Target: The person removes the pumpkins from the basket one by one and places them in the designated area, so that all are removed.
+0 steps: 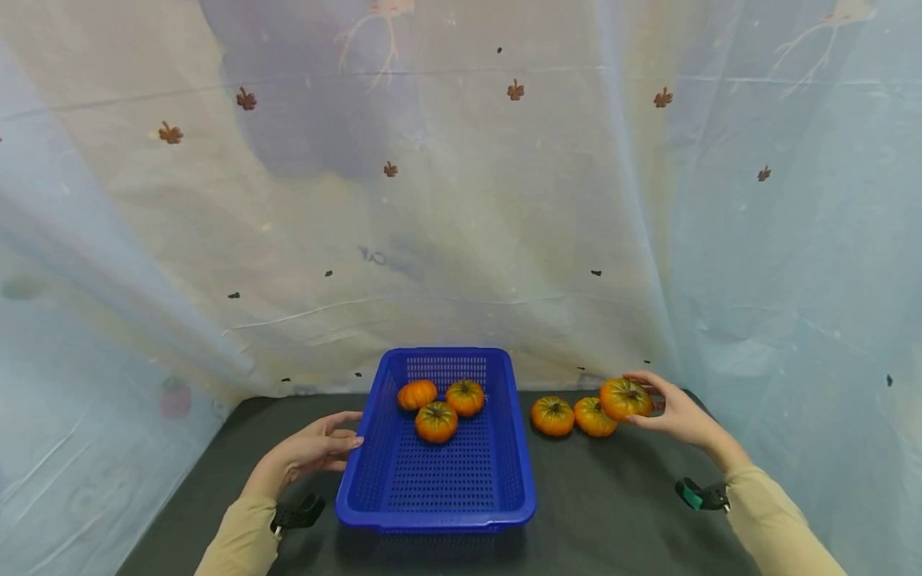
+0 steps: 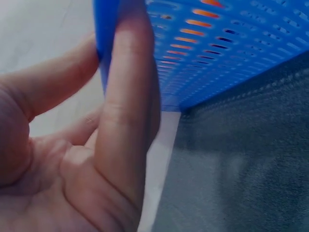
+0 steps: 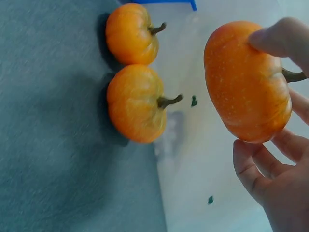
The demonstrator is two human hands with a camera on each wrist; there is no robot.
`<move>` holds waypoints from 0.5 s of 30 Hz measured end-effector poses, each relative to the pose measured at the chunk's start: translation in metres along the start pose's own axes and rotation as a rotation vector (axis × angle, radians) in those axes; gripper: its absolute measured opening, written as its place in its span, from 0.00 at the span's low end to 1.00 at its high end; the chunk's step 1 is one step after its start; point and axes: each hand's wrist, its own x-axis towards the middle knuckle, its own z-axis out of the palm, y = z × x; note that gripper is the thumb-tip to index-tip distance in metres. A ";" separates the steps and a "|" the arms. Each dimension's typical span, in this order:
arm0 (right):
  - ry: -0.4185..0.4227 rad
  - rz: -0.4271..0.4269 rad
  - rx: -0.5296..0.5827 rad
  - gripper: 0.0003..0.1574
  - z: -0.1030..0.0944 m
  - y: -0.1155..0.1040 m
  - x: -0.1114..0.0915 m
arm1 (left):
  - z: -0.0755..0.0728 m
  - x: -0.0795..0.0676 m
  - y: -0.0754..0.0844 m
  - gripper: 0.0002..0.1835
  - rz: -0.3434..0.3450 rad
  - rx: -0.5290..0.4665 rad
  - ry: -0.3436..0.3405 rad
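Note:
A blue plastic basket (image 1: 457,518) with slotted walls sits on the dark table, with three small orange pumpkins inside, one of them the front pumpkin (image 1: 436,422). My left hand (image 1: 317,448) grips the basket's left rim; in the left wrist view the thumb and fingers (image 2: 128,96) are at the blue edge. To the right, my right hand (image 1: 677,412) holds a pumpkin (image 1: 625,399) raised off the table, thumb on one side and fingers on the other. Two more pumpkins, a left one (image 3: 132,34) and a right one (image 3: 136,104), rest side by side on the table.
Behind the table hangs a pale plastic sheet (image 1: 461,240) with small leaf prints, and it wraps round both sides. The dark tabletop (image 1: 612,512) extends in front of the loose pumpkins. Each wrist wears a black band (image 1: 702,496).

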 end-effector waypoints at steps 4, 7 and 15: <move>0.011 0.016 -0.026 0.39 -0.001 0.007 -0.008 | -0.002 0.001 -0.004 0.40 0.019 -0.006 -0.001; 0.020 0.030 -0.033 0.39 -0.001 0.012 -0.012 | -0.003 0.002 -0.007 0.40 0.031 -0.003 0.003; 0.047 0.098 -0.019 0.40 0.003 0.036 -0.022 | -0.008 0.003 -0.014 0.38 0.065 0.018 0.008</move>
